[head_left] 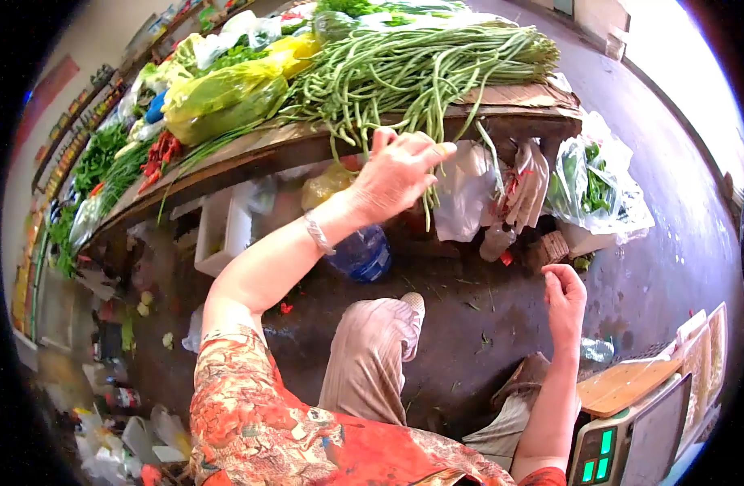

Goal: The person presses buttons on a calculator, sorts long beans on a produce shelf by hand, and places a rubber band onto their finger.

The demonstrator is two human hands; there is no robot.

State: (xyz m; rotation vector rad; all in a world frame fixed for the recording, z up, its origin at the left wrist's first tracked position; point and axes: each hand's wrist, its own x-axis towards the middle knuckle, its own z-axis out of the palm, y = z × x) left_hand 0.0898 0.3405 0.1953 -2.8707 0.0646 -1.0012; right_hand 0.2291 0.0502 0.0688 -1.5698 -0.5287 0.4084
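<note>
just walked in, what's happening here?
Someone's left hand is at the drooping ends of long green beans heaped on a vegetable table; its grip is partly hidden. The right hand is curled, away from the heap, nothing clearly visible in it. A lit scale stands at lower right.

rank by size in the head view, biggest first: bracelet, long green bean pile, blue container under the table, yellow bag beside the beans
1. long green bean pile
2. yellow bag
3. blue container, judging its visible part
4. bracelet
</note>
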